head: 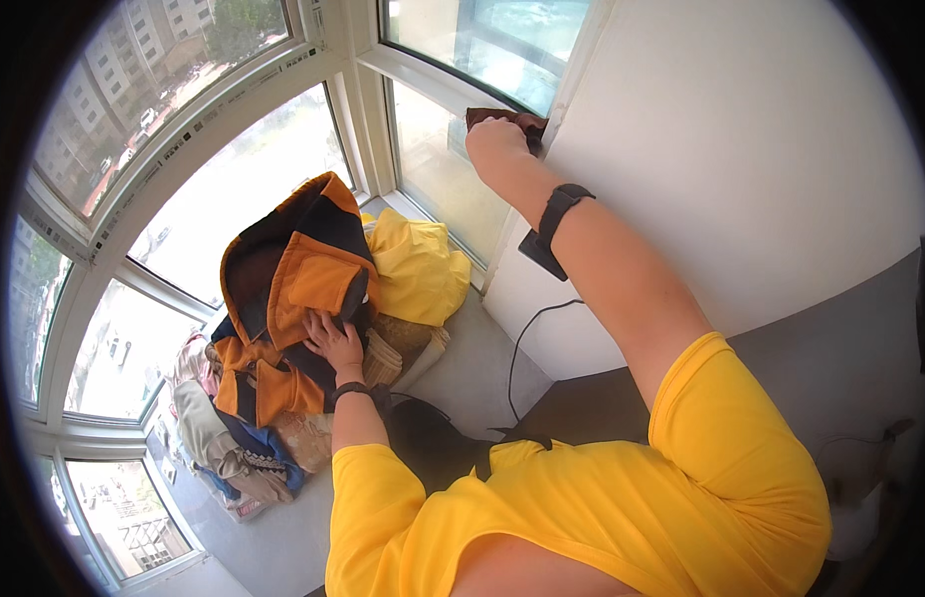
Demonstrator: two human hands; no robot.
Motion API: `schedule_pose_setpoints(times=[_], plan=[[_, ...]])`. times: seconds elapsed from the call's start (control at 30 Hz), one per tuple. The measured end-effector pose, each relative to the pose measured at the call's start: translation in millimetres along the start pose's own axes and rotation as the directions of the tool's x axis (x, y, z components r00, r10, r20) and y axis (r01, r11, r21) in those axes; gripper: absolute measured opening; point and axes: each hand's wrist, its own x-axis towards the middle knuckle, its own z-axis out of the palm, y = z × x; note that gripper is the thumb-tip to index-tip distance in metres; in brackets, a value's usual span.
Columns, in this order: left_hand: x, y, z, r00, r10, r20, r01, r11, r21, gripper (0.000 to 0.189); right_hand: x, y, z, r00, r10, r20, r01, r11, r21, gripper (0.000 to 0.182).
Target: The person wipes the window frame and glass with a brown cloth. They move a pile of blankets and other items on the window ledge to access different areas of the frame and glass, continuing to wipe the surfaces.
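My right hand (497, 138) reaches up to the window frame beside the white wall, its fingers closed on a dark brown cloth (518, 119) pressed at the frame. A black band circles that forearm. My left hand (334, 342) lies with fingers spread on an orange and black jacket (317, 272), which rests on a heap of clothes by the windows. Directly right of the jacket is a bundled yellow cloth (418, 269).
A grey ledge (462, 388) runs below the windows. Folded clothes (224, 440) are piled at its left. A black cable (516, 358) hangs along the wall from near a dark flat device (541, 255). White window frames (365, 112) surround the corner.
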Motion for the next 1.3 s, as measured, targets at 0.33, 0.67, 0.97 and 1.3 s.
schedule_pose_setpoints(times=[0.33, 0.67, 0.97, 1.3], plan=[[10.3, 171.9, -173.9, 0.856, 0.111, 0.505, 0.506, 0.016, -0.862, 0.055, -119.6, -29.8, 32.0, 0.98, -0.097, -0.174, 0.188, 0.162, 0.969, 0.038], [-5.0, 276.3, -177.2, 0.522, 0.284, 0.805, 0.844, -0.31, -0.438, 0.024, -316.9, 58.6, 38.9, 0.704, -0.007, -0.71, 0.529, 0.673, 0.518, 0.034], [155.6, 383.0, -147.0, 0.826, 0.228, 0.516, 0.564, -0.375, -0.736, 0.045, -395.4, 161.2, 57.0, 0.288, 0.263, -0.921, 0.223, 0.916, 0.332, 0.046], [163.4, 402.0, -97.5, 0.639, 0.693, 0.333, 0.491, -0.034, -0.871, 0.04, -336.7, 128.3, 94.9, 0.247, 0.513, -0.822, 0.511, 0.652, 0.561, 0.077]])
